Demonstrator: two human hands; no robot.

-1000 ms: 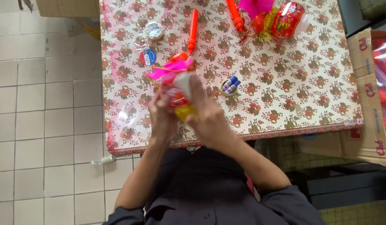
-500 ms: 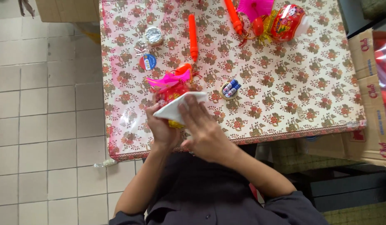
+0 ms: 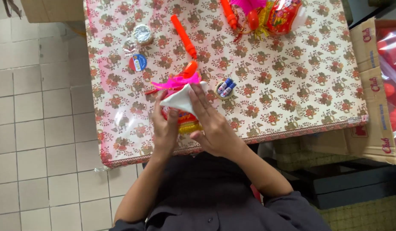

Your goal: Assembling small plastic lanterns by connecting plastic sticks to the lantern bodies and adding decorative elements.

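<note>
While both hands are gripping the red lantern ornament (image 3: pixel 181 117) at the near edge of the floral table (image 3: pixel 292 107), the right hand (image 3: pixel 213 126) is pressing a white cloth (image 3: pixel 177 99) flat against its top and the left hand (image 3: pixel 164 128) is cupping its side. Wiping appears under way; a second ornament (image 3: pixel 283 15) is lying untouched at the far edge.

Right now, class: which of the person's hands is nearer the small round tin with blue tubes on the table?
Right. The right hand lies on the white cloth, its fingertips just beside the round tin. The left hand is farther off, across the red lantern.
</note>
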